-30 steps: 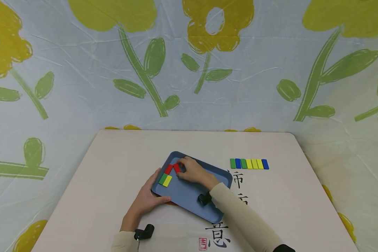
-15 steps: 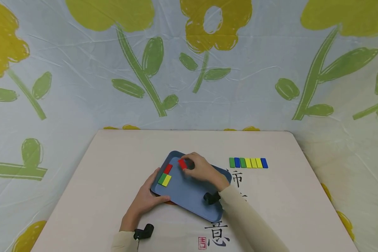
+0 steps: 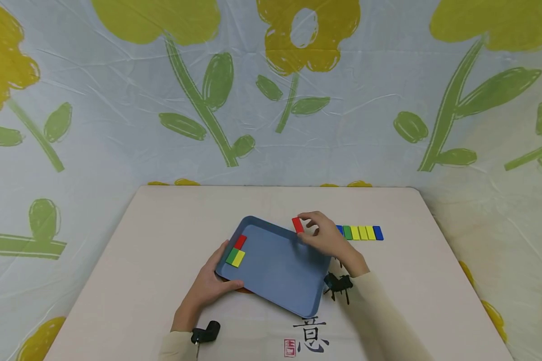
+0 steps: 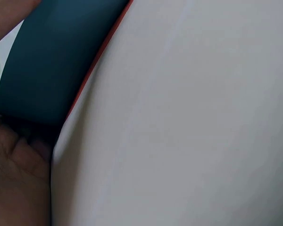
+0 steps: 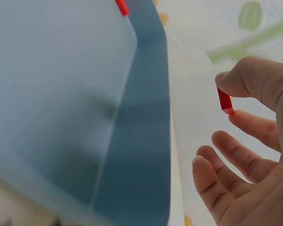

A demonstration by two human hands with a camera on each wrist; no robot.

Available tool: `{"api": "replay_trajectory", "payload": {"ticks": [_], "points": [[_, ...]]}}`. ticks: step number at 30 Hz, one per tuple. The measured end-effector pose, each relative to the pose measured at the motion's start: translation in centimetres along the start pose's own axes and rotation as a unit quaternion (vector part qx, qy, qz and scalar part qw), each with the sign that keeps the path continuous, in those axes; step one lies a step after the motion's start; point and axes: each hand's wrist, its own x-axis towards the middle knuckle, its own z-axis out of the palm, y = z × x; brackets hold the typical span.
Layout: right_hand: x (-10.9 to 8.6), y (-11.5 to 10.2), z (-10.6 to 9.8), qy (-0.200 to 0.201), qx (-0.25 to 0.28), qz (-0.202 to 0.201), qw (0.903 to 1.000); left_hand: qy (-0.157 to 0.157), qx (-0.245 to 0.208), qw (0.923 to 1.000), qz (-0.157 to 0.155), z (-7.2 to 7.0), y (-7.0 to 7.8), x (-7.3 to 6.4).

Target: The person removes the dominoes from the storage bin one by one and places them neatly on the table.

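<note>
Red and glossy, the tile in my right hand should be light, stiff and perhaps slippery, hardly fragile; its two short ends seem the surest hold. My thumb and forefinger pinch it there, parted just enough to span it, the other fingers loose. It's held up at the far edge of the blue tray, whose near left corner my left hand grips.
</note>
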Motion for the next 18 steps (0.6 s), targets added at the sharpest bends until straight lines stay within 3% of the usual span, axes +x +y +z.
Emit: {"api": "replay_trajectory", "payload": {"ticks": [10, 18], "points": [[-3.1, 3.8, -4.2, 0.031, -0.017, 0.050, 0.9981, 0.003, 0.007, 1.0000, -0.004, 0.0, 0.0, 0.0], [-5.8, 7.4, -7.2, 0.053, -0.081, 0.095, 0.9908, 0.002, 0.005, 1.0000, -0.006, 0.1, -0.2, 0.0]]}}
